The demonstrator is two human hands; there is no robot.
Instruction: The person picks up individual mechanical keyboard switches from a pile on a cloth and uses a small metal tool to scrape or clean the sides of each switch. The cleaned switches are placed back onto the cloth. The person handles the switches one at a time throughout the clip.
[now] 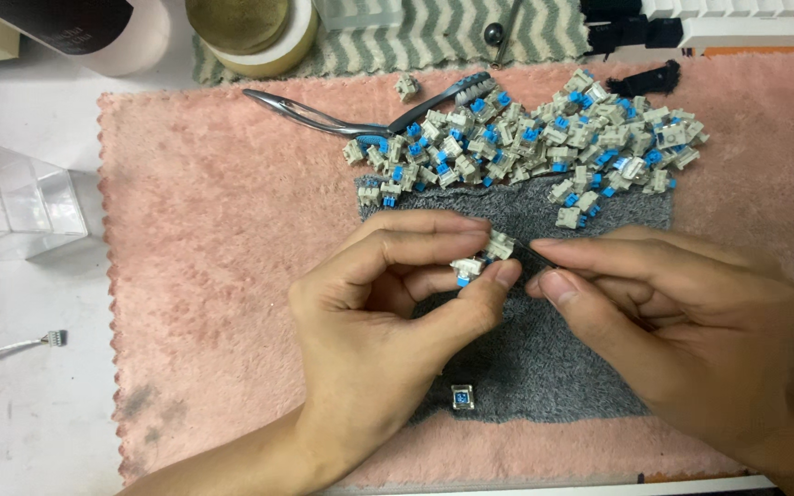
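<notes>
My left hand [388, 312] pinches a small beige keyboard switch with a blue stem [472, 266] between thumb and fingers. My right hand [682, 321] holds a thin dark tool [533, 251] whose tip meets the switch. Both hands hover over a grey cloth [544, 358] lying on a pink towel [222, 276]. A big heap of beige and blue switches [544, 138] lies just beyond the hands. One separate clear-topped switch [462, 398] rests on the grey cloth near my left wrist.
Metal tweezers [305, 115] and a dark toothbrush [443, 101] lie at the towel's far edge. A clear plastic box [16, 202] and a small wired connector [52, 338] sit on the white table at left. Jars [250, 37] and a striped cloth [434, 32] are behind.
</notes>
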